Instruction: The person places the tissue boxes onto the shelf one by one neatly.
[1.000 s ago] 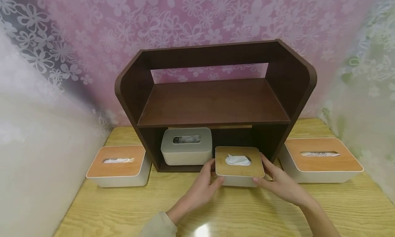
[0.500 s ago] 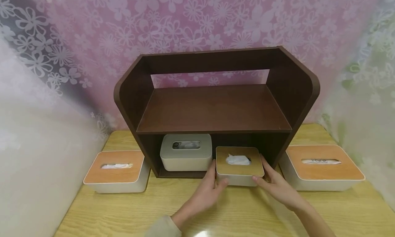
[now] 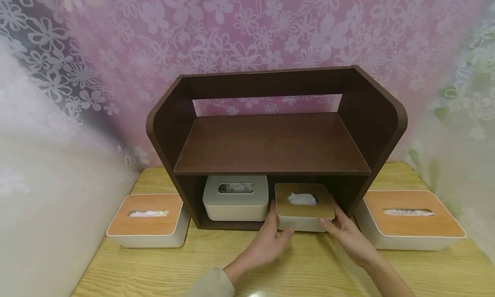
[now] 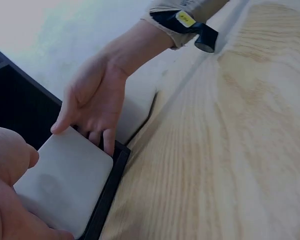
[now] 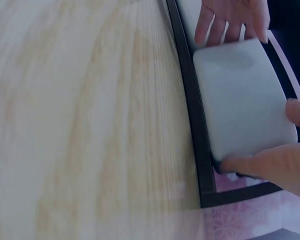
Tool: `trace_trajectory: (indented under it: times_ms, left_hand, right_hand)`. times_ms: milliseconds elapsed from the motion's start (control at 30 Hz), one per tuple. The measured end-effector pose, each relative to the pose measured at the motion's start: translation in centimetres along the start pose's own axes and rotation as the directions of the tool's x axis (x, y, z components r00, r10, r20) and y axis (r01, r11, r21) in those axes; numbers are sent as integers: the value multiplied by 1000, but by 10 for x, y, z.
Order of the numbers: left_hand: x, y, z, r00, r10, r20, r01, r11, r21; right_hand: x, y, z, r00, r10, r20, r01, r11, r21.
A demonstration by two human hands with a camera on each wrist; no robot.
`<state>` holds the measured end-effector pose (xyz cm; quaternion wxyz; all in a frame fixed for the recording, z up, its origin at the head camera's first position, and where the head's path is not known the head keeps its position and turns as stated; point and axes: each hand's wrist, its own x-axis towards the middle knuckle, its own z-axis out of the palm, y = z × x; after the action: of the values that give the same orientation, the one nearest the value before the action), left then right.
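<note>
A white tissue box (image 3: 303, 224) with a wood-look lid sits mostly inside the right part of the brown shelf's lower compartment, a white tissue showing in its oval opening. My left hand (image 3: 267, 241) holds it at the left side, with the thumb near the front face. From the right, my right hand (image 3: 349, 239) grips it, thumb at the front corner and fingers along the side. The left wrist view shows the pale box front (image 4: 67, 177) between both hands; the right wrist view shows it too. Fingers behind the box are partly hidden.
A grey-lidded tissue box (image 3: 236, 202) occupies the compartment's left part. Orange-lidded boxes stand outside the brown shelf (image 3: 272, 142), one on the left (image 3: 147, 228) and one on the right (image 3: 415, 226). Everything rests on a wood-grain table (image 3: 131, 275) before a floral backdrop.
Both hands have moved the wood-lidded tissue box farther back into the compartment. The head view has tilted, so the shelf appears lower. My left thumb has drifted slightly lower relative to the box.
</note>
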<state>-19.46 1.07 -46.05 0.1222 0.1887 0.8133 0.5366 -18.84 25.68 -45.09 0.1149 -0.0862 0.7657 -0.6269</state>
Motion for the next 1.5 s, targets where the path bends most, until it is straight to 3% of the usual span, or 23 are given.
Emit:
trace_trajectory:
  times_ms: [167,500,767,1167,1500]
  left_hand:
    - [10,1,0,1000,-10,-15,9,998,-60]
    - [26,0,2,993,3,-116,-11,997,-72]
    - [32,1,3,988,-37,-150,22,995,-96]
    - [39,0,10,976,-42,-212,20,994,-106]
    - [36,2,20,978,-34,-204,8,992,-125]
  right_hand:
    - [7,-1,6,996,30,-80,-32,999,-26]
    - [17,-3,10,993,65,-102,-63,998,19]
    - [23,-3,14,980,86,-181,-99,993,-63]
    - [29,2,12,982,72,-175,-92,990,-106]
    - [24,5,11,984,21,-176,-36,996,-78]
